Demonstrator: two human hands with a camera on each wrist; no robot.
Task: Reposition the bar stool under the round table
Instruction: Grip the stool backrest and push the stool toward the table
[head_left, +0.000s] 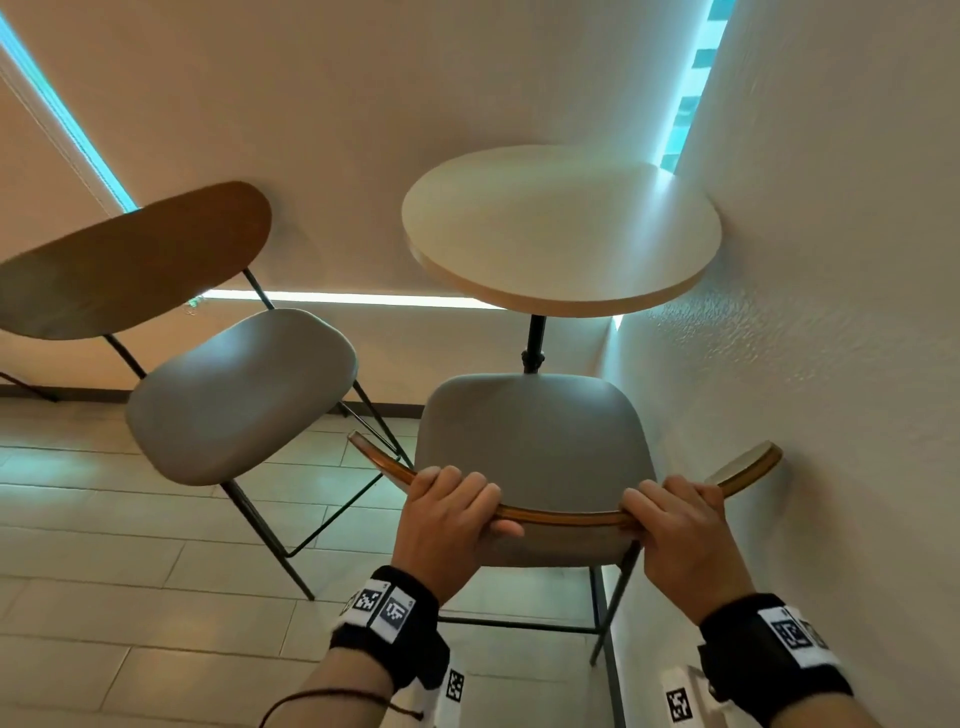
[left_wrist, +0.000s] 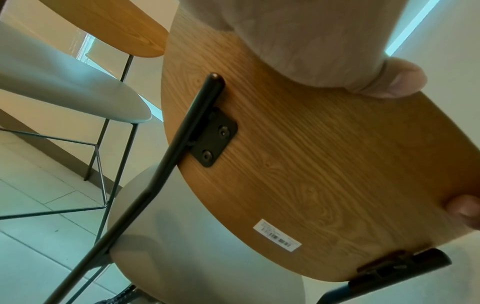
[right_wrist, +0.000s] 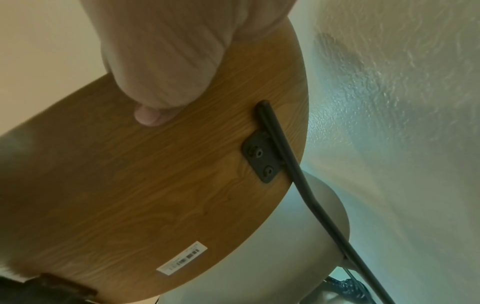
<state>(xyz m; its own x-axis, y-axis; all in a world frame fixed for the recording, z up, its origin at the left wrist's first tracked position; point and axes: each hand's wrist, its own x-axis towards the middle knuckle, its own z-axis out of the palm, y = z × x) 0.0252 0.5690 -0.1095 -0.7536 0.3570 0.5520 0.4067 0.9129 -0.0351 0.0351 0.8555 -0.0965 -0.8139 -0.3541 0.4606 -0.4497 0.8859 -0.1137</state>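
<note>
Grey-cushioned and black-legged, the bar stool with the curved wooden backrest (head_left: 530, 447) stands on the pale tiled floor (head_left: 104, 571), close along the textured white wall (head_left: 831, 312). In the head view its seat front reaches about to the black post of the round cream-topped table (head_left: 561, 228), whose near edge seems to overlap only the front of the seat, so most of the seat lies out from under the top. The left hand (head_left: 447, 519) and the right hand (head_left: 680, 530) both grip the backrest's top edge, fingers curled over the front and apart from each other. A second stool with a grey seat and brown wooden backrest (head_left: 239, 395) stands to the left, apart from the table.

From the left wrist, the backrest's wood-grain rear (left_wrist: 311, 164) fills the picture; the left thumb (left_wrist: 400, 82) presses on it near the top edge, beside a black bolted bracket (left_wrist: 215, 137) and above a white barcode sticker (left_wrist: 276, 234).

From the right wrist, the right thumb (right_wrist: 149, 117) presses the same rear face, with the wall just beside the backrest's end.

Judging by this, the step in hand is the push inward, well begun but not finished. The next move calls for an even forward push with both hands, keeping the stool's legs clear of the table post and its right side off the wall.
</note>
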